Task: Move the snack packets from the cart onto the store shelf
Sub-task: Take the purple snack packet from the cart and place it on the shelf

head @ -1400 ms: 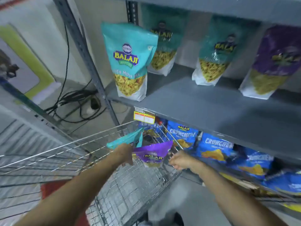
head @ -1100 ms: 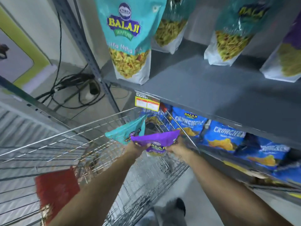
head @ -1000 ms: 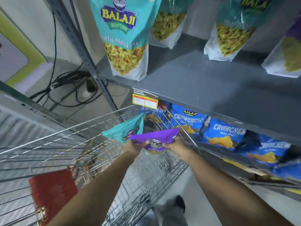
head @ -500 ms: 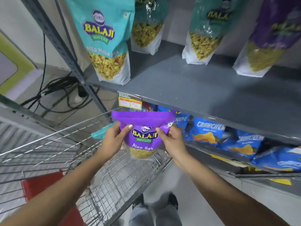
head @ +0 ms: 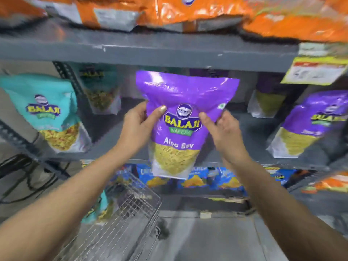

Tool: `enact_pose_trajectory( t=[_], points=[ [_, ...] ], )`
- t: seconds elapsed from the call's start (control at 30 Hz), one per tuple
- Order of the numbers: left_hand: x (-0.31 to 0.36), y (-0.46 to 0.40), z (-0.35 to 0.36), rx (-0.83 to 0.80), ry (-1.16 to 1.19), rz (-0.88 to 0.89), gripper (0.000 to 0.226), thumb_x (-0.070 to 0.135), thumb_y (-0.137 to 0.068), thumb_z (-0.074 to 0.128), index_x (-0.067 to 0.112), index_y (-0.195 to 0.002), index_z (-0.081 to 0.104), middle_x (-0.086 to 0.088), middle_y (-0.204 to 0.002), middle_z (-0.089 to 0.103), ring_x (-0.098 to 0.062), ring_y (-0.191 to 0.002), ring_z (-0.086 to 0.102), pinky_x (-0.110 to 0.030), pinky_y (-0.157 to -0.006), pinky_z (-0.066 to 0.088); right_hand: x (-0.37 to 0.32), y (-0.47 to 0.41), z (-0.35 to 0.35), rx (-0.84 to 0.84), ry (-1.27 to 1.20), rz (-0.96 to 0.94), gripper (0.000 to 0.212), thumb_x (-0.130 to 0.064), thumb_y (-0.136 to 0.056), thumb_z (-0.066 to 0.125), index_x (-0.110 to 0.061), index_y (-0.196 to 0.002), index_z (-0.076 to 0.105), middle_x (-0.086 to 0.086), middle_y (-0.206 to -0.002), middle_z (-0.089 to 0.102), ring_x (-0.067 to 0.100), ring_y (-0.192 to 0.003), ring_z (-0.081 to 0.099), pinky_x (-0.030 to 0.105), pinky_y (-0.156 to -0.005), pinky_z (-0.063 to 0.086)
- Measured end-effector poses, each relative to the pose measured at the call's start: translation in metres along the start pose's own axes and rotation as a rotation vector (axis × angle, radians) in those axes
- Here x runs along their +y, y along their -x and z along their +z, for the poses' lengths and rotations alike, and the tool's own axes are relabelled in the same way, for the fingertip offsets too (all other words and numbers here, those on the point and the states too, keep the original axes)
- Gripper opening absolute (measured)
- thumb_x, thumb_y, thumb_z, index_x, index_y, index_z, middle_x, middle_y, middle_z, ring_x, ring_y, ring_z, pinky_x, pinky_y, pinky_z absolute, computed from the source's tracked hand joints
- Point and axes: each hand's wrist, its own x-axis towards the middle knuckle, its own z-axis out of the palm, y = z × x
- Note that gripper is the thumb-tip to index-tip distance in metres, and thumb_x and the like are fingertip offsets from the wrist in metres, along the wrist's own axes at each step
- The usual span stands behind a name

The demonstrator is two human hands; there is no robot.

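Note:
I hold a purple Balaji Aloo Sev packet [head: 180,102] upright in front of the grey middle shelf [head: 113,142]. My left hand [head: 138,127] grips its left edge and my right hand [head: 224,130] grips its right edge, thumbs on the front. The packet's bottom hangs just below the shelf's front lip. Below left stands the wire cart [head: 131,210], with a teal packet [head: 99,206] still inside it.
On the same shelf stand a teal packet [head: 50,113] at the left, another teal one [head: 101,91] behind, and purple packets [head: 308,125] at the right. Orange packets [head: 197,10] fill the shelf above, blue ones [head: 216,179] the shelf below. Cables [head: 22,178] lie on the floor at the left.
Both hands have lifted the purple packet out of the cart and up to the level of the middle shelf. The view has tilted upward, so the top shelf now shows.

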Motion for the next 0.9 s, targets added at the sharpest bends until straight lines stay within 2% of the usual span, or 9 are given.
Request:
enact_pose_trajectory(
  t=[0.17, 0.27, 0.33, 0.4, 0.5, 0.6, 0.73, 0.83, 0.9],
  points=[
    [-0.013, -0.058, 0.075, -0.007, -0.016, 0.013, 0.026, 0.029, -0.089, 0.065, 0.005, -0.081, 0.064, -0.011, -0.074, 0.070, -0.013, -0.066, 0.054, -0.030, -0.060, 0.052, 0.011, -0.061, -0.067, 0.109, 0.058, -0.068, 0.017, -0.026, -0.079, 0.075, -0.018, -0.087, 0.061, -0.007, -0.082, 0.075, 0.021, -0.088, 0.063, 0.043, -0.089, 0.052],
    [-0.034, -0.087, 0.106, 0.003, -0.060, -0.006, 0.048, 0.052, -0.078, 0.067, 0.004, -0.078, 0.064, -0.022, -0.082, 0.075, -0.016, -0.068, 0.060, -0.053, -0.070, 0.057, 0.021, -0.089, -0.094, 0.167, 0.122, -0.003, 0.019, -0.014, -0.088, 0.066, -0.020, -0.080, 0.050, -0.017, -0.060, 0.068, 0.001, -0.065, 0.060, 0.022, -0.069, 0.052],
    [-0.049, -0.103, 0.126, -0.005, -0.088, 0.004, 0.050, 0.055, -0.076, 0.066, 0.005, -0.080, 0.065, -0.020, -0.082, 0.076, -0.015, -0.067, 0.061, -0.054, -0.070, 0.056, 0.029, -0.105, -0.108, 0.200, 0.208, 0.029, 0.024, -0.014, -0.091, 0.062, -0.019, -0.076, 0.043, -0.021, -0.045, 0.055, -0.006, -0.045, 0.048, 0.012, -0.054, 0.040],
    [-0.058, -0.114, 0.142, 0.017, -0.148, -0.007, 0.061, 0.063, -0.072, 0.063, 0.002, -0.082, 0.062, -0.024, -0.078, 0.073, -0.015, -0.063, 0.056, -0.053, -0.067, 0.055, 0.040, -0.120, -0.122, 0.195, 0.247, 0.048, 0.012, -0.018, -0.090, 0.063, -0.010, -0.087, 0.054, -0.022, -0.059, 0.063, -0.008, -0.051, 0.054, 0.012, -0.057, 0.044],
    [-0.069, -0.126, 0.160, 0.001, -0.226, -0.024, 0.071, 0.068, -0.069, 0.058, -0.001, -0.083, 0.058, -0.027, -0.080, 0.070, -0.025, -0.061, 0.058, -0.049, -0.066, 0.054, 0.053, -0.135, -0.136, 0.174, 0.291, 0.056, 0.048, -0.029, -0.086, 0.066, -0.001, -0.123, 0.055, 0.007, -0.110, 0.074, 0.009, -0.091, 0.071, 0.025, -0.085, 0.056],
    [-0.074, -0.136, 0.170, -0.035, -0.216, -0.066, 0.061, 0.060, -0.073, 0.060, 0.001, -0.084, 0.058, -0.022, -0.085, 0.071, -0.034, -0.076, 0.067, -0.049, -0.073, 0.056, 0.056, -0.141, -0.140, 0.188, 0.303, 0.048, 0.043, -0.023, -0.088, 0.065, -0.002, -0.124, 0.052, 0.009, -0.110, 0.072, 0.021, -0.096, 0.071, 0.030, -0.083, 0.057],
    [-0.079, -0.139, 0.169, -0.064, -0.170, -0.140, 0.056, 0.056, -0.074, 0.062, 0.004, -0.094, 0.059, -0.018, -0.096, 0.073, -0.034, -0.091, 0.070, -0.050, -0.082, 0.057, 0.062, -0.148, -0.137, 0.200, 0.256, 0.081, 0.044, -0.021, -0.086, 0.069, -0.001, -0.123, 0.054, 0.008, -0.104, 0.073, 0.018, -0.089, 0.073, 0.030, -0.076, 0.058],
    [-0.079, -0.124, 0.156, -0.123, -0.140, -0.139, 0.048, 0.045, -0.078, 0.066, 0.008, -0.107, 0.056, -0.010, -0.105, 0.072, -0.025, -0.098, 0.069, -0.044, -0.092, 0.055, 0.065, -0.136, -0.130, 0.270, 0.195, 0.090, 0.067, -0.027, -0.075, 0.079, 0.000, -0.127, 0.047, 0.012, -0.117, 0.070, 0.022, -0.104, 0.071, 0.034, -0.089, 0.057],
    [-0.085, -0.106, 0.136, -0.106, -0.088, -0.098, 0.039, 0.028, -0.082, 0.071, 0.009, -0.111, 0.053, -0.006, -0.106, 0.065, -0.019, -0.100, 0.063, -0.032, -0.096, 0.052, 0.071, -0.111, -0.115, 0.373, 0.190, 0.027, 0.075, -0.029, -0.073, 0.081, 0.001, -0.129, 0.040, 0.014, -0.127, 0.063, 0.023, -0.113, 0.064, 0.022, -0.095, 0.051]
  ],
)
